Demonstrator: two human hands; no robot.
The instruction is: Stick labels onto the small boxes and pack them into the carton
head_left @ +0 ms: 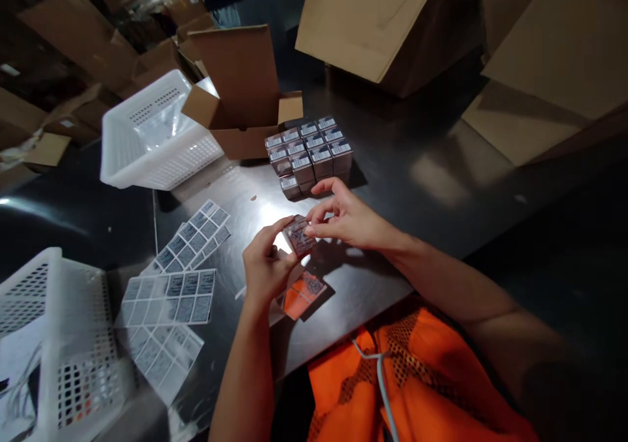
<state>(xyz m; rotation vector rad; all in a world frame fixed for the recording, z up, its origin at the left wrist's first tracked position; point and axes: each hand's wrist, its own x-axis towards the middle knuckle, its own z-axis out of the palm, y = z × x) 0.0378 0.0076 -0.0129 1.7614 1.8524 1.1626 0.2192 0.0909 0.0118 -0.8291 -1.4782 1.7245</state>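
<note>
My left hand (265, 262) grips a small dark box (297, 234) by its edges, with a printed face turned up. At that box's right edge, the thumb and index finger of my right hand (338, 220) come close together; whatever may be between the fingertips is too small to tell. Below the hands, an orange-looking shiny piece (301, 293) with dark print lies on the metal table (392, 167). Just beyond my right hand stands a tight block of small boxes (311, 154) with white barcode labels on top. Sheets of printed labels (189, 242) spread out left of my left hand.
An open brown carton (245, 135) stands behind the box block, beside a white plastic basket (161, 167) holding clear plastic. Another white basket (83, 357) with papers sits at the near left. Large cartons (367, 23) occupy the back right. The table's front edge runs by my orange vest.
</note>
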